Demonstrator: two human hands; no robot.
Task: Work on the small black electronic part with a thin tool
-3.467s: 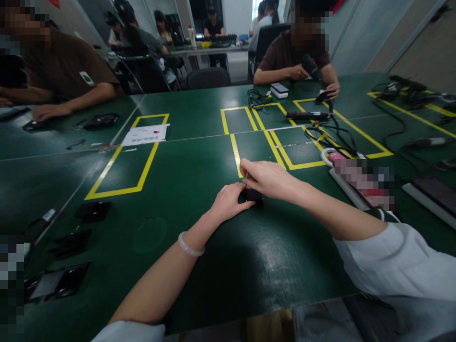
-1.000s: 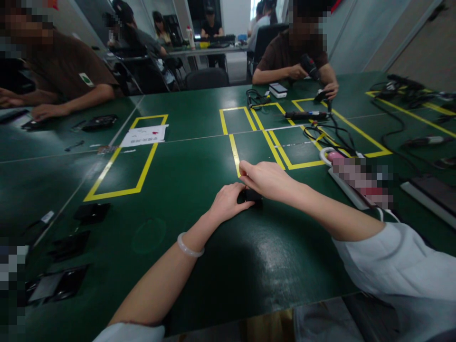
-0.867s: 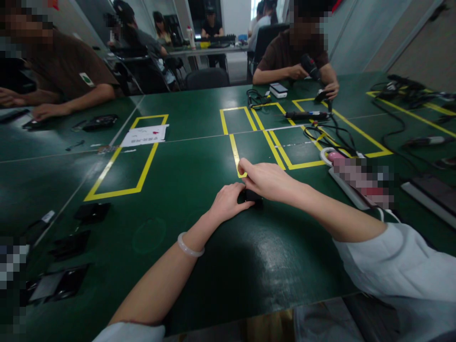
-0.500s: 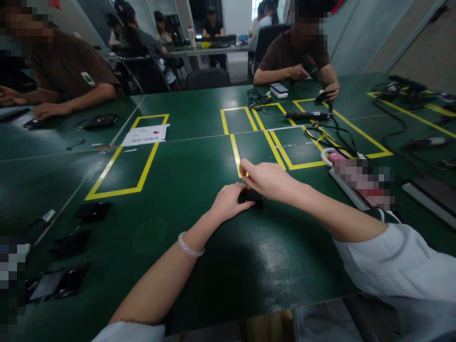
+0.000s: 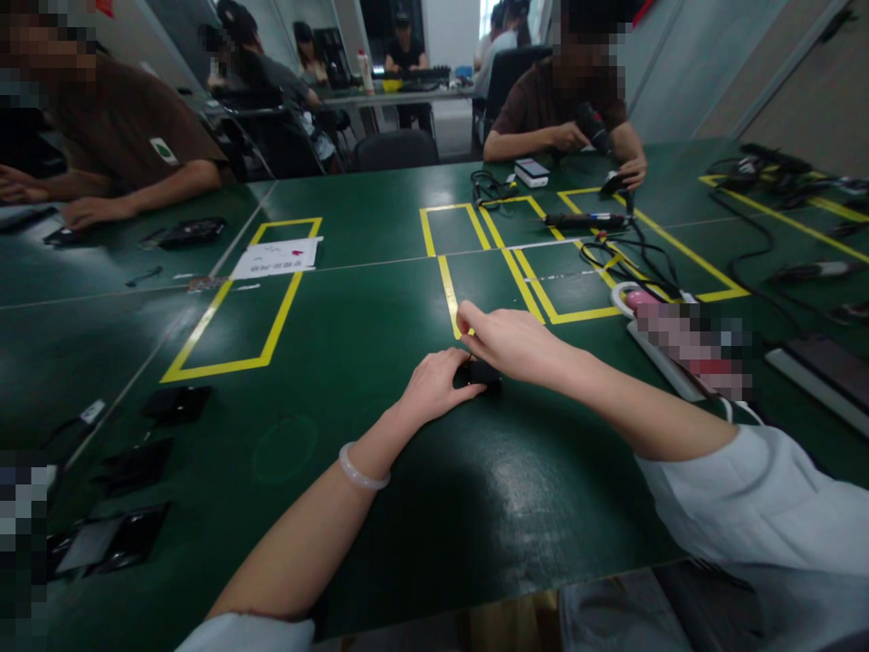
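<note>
My left hand [image 5: 438,385], below a pale bangle [image 5: 363,467], is closed around a small black block-like part [image 5: 483,372] on the green table [image 5: 380,317]. Its thumb and fingers grip the part's left side. Just above and to the right is my right hand [image 5: 512,340], its fingers curled into a pinch over the part. Whatever those fingertips hold, if anything, is too small or hidden to make out. The far side of the black part is covered by my hands.
Several black parts [image 5: 132,462] lie at the left. Yellow tape outlines [image 5: 234,367] mark the table, one under a white paper [image 5: 278,258]. At the right are a black screwdriver-like tool [image 5: 587,220], cables [image 5: 652,258] and a power strip [image 5: 669,362]. Co-workers sit across the table.
</note>
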